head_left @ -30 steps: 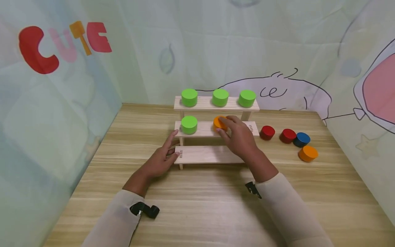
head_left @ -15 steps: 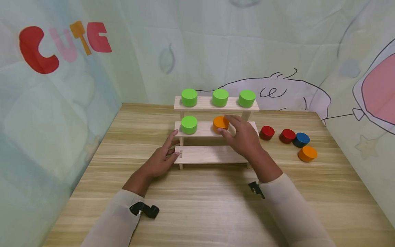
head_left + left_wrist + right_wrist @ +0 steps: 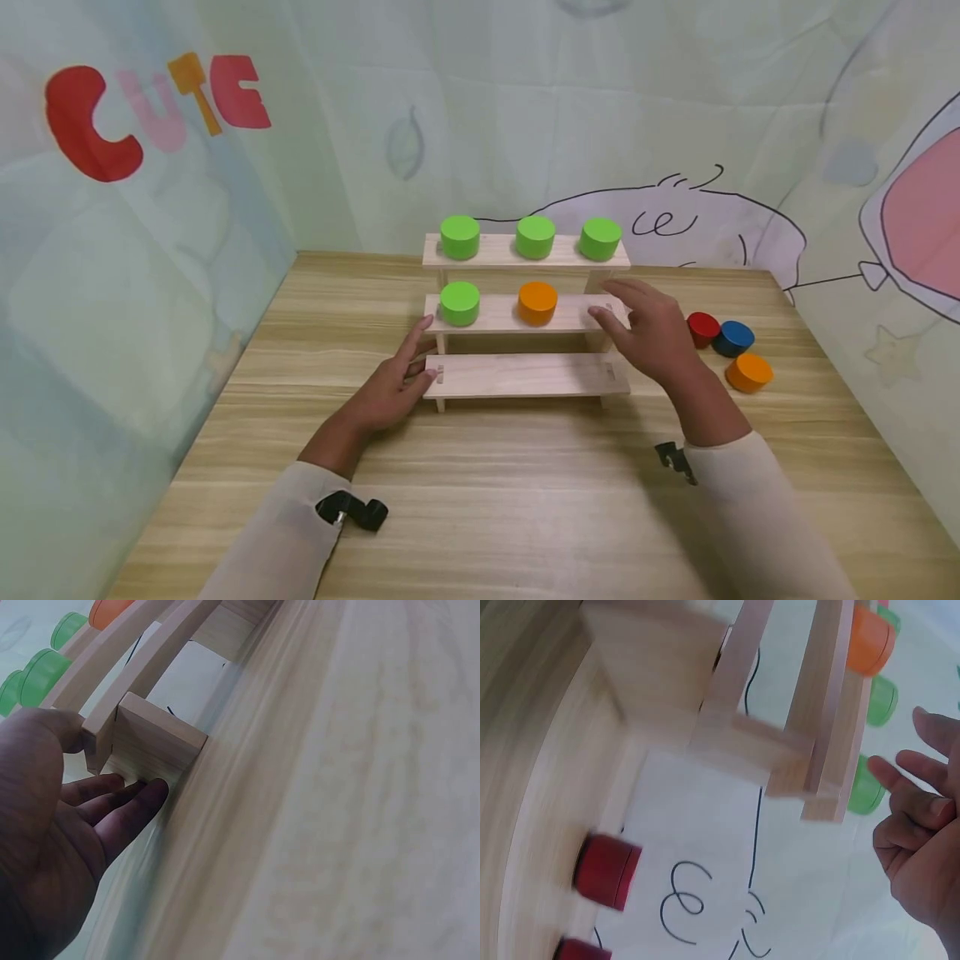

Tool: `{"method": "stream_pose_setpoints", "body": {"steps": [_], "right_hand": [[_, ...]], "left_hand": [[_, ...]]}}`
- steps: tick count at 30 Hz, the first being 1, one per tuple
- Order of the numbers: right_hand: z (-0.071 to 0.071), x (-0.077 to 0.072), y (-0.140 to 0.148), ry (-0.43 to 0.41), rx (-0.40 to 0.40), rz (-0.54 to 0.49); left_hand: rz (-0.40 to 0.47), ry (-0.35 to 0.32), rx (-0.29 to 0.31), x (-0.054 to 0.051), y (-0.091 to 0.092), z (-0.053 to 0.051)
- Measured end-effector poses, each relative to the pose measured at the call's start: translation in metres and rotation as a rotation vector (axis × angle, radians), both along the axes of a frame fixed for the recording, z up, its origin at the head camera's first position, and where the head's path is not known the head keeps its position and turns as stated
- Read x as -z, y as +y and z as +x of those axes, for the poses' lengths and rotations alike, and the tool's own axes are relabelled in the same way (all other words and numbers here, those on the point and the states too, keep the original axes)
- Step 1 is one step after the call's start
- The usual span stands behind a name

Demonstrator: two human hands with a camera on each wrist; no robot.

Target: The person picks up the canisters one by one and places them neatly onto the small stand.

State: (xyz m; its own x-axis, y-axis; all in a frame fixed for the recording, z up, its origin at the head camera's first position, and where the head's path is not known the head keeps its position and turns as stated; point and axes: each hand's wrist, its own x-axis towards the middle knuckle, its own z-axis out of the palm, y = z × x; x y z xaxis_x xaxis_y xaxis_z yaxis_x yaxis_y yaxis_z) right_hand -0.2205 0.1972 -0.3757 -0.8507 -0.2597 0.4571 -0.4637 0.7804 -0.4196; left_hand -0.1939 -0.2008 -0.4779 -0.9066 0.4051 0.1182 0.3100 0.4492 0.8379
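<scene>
A three-tier wooden stand (image 3: 517, 375) sits on the table. On its middle tier, an orange cylinder block (image 3: 537, 303) stands to the right of a green cylinder block (image 3: 460, 304). Several more green blocks (image 3: 536, 238) line the top tier. My right hand (image 3: 652, 333) hovers by the middle tier's right end, fingers parted and holding nothing. At the stand's left end is my left hand (image 3: 386, 392), its fingers extended. The left wrist view shows that thumb touching a tier's end, with the other fingers beside a leg (image 3: 154, 739).
Right of the stand lie a red block (image 3: 702, 330), a blue block (image 3: 733, 338) and a second orange block (image 3: 749, 373). Another red block (image 3: 606, 871) shows in the right wrist view; my right hand hides it from the head view. Printed cloth walls (image 3: 360, 150) border the table.
My right hand has let go of the orange block on the middle tier and drawn away to the right. The block stays there. My left hand has not moved.
</scene>
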Motion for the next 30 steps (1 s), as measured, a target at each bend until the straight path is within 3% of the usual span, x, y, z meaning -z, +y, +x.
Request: {"method": "stream_pose_setpoints", "body": {"steps": [10,17,24,30], "right_hand": [[0.000,0.012,0.030,0.146,-0.003,0.016],[0.006,0.023,0.049,0.138,0.062,0.008],[0.017,0.030,0.071,0.075,0.167,-0.026],[0.019,0.035,0.087,0.111,0.221,-0.055]], "left_hand": [[0.003,-0.002,0.000,0.000,0.000,-0.001],[0.010,-0.004,0.002,0.002,0.000,-0.001],[0.020,0.000,0.012,0.001,0.000,0.000],[0.011,0.008,0.004,0.000,0.000,-0.001]]}}
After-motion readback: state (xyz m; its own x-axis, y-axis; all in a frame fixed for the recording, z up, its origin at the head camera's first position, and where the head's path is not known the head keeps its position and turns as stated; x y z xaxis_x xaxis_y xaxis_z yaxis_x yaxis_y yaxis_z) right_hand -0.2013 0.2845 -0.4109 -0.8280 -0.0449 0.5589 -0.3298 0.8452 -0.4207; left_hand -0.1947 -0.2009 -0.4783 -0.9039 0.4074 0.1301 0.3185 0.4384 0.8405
